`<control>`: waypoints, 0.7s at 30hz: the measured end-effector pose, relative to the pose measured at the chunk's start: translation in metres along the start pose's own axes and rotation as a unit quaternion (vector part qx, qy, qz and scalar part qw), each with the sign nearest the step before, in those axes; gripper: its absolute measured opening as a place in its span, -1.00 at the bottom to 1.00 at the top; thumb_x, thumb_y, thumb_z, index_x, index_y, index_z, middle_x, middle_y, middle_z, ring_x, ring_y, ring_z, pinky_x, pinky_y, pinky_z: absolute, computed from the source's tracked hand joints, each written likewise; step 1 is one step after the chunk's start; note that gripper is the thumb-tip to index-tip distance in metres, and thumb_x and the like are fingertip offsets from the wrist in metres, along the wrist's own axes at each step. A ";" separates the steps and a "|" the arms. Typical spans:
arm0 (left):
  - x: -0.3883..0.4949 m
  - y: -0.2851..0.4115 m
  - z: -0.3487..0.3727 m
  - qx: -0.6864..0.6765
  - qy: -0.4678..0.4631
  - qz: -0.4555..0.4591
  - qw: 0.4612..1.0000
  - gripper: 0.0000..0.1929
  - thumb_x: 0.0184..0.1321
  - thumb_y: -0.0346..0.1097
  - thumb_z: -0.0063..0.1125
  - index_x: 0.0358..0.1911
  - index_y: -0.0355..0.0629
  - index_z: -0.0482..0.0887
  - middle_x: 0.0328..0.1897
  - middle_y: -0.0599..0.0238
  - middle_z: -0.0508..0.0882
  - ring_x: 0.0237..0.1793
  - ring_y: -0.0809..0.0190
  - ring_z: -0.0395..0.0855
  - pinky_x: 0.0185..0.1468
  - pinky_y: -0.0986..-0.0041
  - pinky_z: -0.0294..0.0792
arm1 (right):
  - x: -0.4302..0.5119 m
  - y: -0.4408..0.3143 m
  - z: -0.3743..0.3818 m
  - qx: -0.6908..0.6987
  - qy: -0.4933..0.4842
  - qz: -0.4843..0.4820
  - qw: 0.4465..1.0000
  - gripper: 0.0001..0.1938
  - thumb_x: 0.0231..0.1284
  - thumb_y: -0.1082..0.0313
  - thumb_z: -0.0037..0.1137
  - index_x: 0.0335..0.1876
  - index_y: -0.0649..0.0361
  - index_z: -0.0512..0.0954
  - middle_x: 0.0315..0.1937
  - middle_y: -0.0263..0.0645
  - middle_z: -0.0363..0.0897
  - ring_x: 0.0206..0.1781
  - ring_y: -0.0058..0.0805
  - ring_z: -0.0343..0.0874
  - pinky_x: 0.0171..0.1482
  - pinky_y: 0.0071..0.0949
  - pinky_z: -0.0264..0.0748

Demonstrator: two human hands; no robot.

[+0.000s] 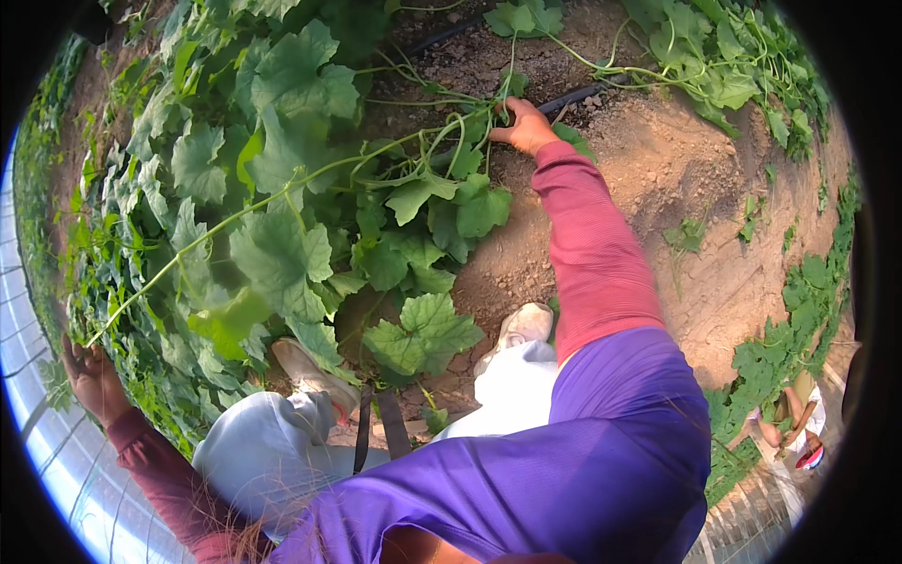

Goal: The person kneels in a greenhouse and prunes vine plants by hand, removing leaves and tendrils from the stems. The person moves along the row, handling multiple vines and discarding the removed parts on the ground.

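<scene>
A long green vine stem (232, 217) of a broad-leaved climbing plant runs diagonally across the picture. My left hand (96, 377), far out at the lower left, has its fingers closed on the stem's outer end. At the upper middle my right hand (525, 127) reaches to the bunched stems (486, 109) near the ground; its thumb and fingers curve around their edge, and whether they grip is not plain. Large lobed leaves (423, 335) hang below the stem, between my arms and above my shoes.
A black irrigation pipe (574, 97) lies on the bare soil (634, 151) beside my right hand. More vines (726, 77) grow at the upper right. At the lower right, another person (789, 416) is partly visible. Greenhouse sheeting (63, 451) curves along the left.
</scene>
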State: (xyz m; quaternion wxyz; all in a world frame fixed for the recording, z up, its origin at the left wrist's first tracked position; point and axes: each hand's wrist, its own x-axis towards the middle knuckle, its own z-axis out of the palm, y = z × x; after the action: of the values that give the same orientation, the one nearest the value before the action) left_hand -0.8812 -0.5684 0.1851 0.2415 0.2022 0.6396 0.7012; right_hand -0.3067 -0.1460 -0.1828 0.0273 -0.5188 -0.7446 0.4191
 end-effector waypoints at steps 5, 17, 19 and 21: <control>0.000 0.001 0.000 0.018 -0.002 0.003 1.000 -0.62 0.37 -0.42 -0.20 0.23 -0.32 0.33 -0.31 0.32 0.55 -0.36 0.40 0.47 -0.16 0.49 0.38 | -0.001 0.009 0.007 -0.024 0.071 0.041 0.996 -0.51 -0.06 0.22 0.28 0.02 0.22 0.45 0.00 0.03 0.48 0.07 -0.03 0.45 0.12 -0.24 0.37; -0.013 0.003 0.023 0.025 0.046 0.000 0.999 -0.61 0.39 -0.36 -0.21 0.25 -0.32 0.31 -0.30 0.36 0.46 -0.36 0.40 0.38 -0.20 0.52 0.30 | -0.009 -0.003 0.007 -0.142 0.124 0.082 0.979 -0.70 0.02 0.46 0.05 -0.07 0.14 0.46 -0.04 -0.02 0.43 -0.05 0.06 0.51 0.00 -0.12 0.45; -0.011 0.010 -0.002 -0.010 -0.063 -0.016 0.998 -0.61 0.40 -0.34 -0.21 0.25 -0.32 0.30 -0.29 0.36 0.47 -0.33 0.40 0.40 -0.19 0.52 0.31 | -0.003 0.000 0.010 -0.163 0.114 0.098 0.975 -0.69 0.04 0.47 0.03 -0.03 0.16 0.45 -0.02 0.02 0.42 -0.02 0.07 0.51 0.01 -0.10 0.47; -0.017 0.010 0.002 0.026 -0.008 -0.005 1.000 -0.60 0.41 -0.32 -0.21 0.26 -0.31 0.30 -0.28 0.36 0.50 -0.32 0.41 0.43 -0.16 0.52 0.32 | -0.003 0.002 0.005 -0.194 0.117 0.141 0.964 -0.69 0.06 0.46 0.03 -0.03 0.18 0.45 -0.01 0.03 0.42 -0.01 0.05 0.52 0.01 -0.11 0.47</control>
State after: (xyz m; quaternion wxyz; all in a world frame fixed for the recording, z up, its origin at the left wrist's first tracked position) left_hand -0.8677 -0.5774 0.1958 0.2448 0.2109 0.6570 0.6812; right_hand -0.3060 -0.1508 -0.1858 -0.0460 -0.6592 -0.7226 0.2027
